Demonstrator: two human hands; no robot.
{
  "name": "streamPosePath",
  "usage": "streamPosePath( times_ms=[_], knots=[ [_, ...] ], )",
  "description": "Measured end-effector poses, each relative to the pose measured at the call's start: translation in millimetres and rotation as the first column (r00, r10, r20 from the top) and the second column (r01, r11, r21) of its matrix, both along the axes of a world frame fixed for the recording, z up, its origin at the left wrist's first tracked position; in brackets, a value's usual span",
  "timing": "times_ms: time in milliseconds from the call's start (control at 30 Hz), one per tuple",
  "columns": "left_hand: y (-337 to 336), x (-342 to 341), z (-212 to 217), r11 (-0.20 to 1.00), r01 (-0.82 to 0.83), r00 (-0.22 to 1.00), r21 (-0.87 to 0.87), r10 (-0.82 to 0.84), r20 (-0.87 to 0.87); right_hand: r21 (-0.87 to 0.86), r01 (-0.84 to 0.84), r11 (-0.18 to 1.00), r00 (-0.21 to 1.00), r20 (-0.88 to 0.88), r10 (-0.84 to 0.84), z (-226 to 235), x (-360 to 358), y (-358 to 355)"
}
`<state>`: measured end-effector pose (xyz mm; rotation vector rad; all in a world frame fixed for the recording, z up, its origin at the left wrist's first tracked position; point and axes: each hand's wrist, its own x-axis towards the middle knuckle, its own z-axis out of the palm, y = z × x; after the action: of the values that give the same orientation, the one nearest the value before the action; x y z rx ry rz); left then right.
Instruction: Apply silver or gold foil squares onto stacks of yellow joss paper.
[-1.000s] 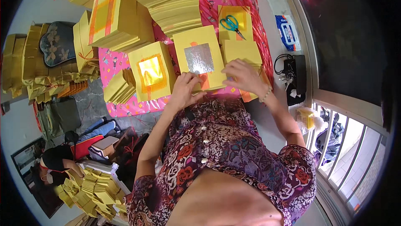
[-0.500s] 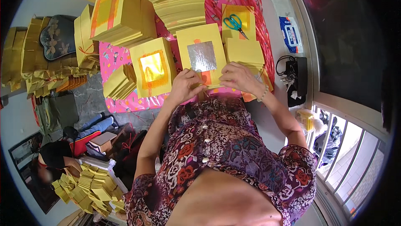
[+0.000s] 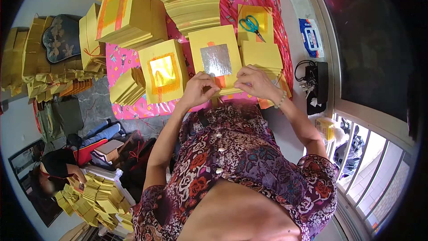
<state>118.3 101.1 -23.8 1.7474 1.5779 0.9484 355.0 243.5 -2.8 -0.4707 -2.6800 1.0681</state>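
In front of me lies a stack of yellow paper sheets, its top yellow paper sheet [image 3: 203,47] bearing a silver foil square [image 3: 216,60] and an orange mark below the foil. My left hand [image 3: 199,90] is at the sheet's near left corner, fingers curled and thumb pressed to them on the paper's edge. At the near right corner my right hand [image 3: 257,82] pinches the edge likewise, a beaded bracelet on its wrist. Exactly how the edge sits between the fingertips is partly hidden.
Left of the stack stands a block of yellow paper with gold foil [image 3: 162,72]. Teal-handled scissors [image 3: 251,26] rest on a foiled sheet at the right, beside red strings [image 3: 285,40]. A pink patterned cloth [image 3: 118,62] covers the table. Another person [image 3: 58,165] works at lower left among folded yellow papers.
Both hands have shifted very slightly upward at the sheet's near edge, and the left fingers have rolled a little. The stacks and scissors stay put.
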Motion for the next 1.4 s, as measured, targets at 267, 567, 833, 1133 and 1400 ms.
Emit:
streamPosePath(
  times_ms=[267,567,833,1133,1400],
  knots=[
    [2,-1,1,1.0,0.013,1.0,-0.016,-0.013,-0.008,-0.002,0.011,1.0,1.0,-0.013,-0.011,0,0,-1],
    [3,-1,5,0.999,0.0,1.0,-0.037,0.0,0.002,0.143,-0.02,0.99,1.0,-0.009,0.021,8,-2,-9],
    [1,-1,4,1.0,-0.02,1.0,-0.001,0.02,-0.016,0.145,-0.013,0.989,1.0,-0.002,0.014,-1,-6,-5],
    [0,7,6,0.989,-0.126,0.99,-0.077,0.13,0.057,0.088,0.189,0.978,0.975,-0.134,-0.177,20,-6,-1],
    [3,3,5,0.99,-0.111,0.99,-0.086,0.118,0.072,0.122,0.075,0.99,0.996,-0.053,-0.069,5,16,-3]
  ],
)
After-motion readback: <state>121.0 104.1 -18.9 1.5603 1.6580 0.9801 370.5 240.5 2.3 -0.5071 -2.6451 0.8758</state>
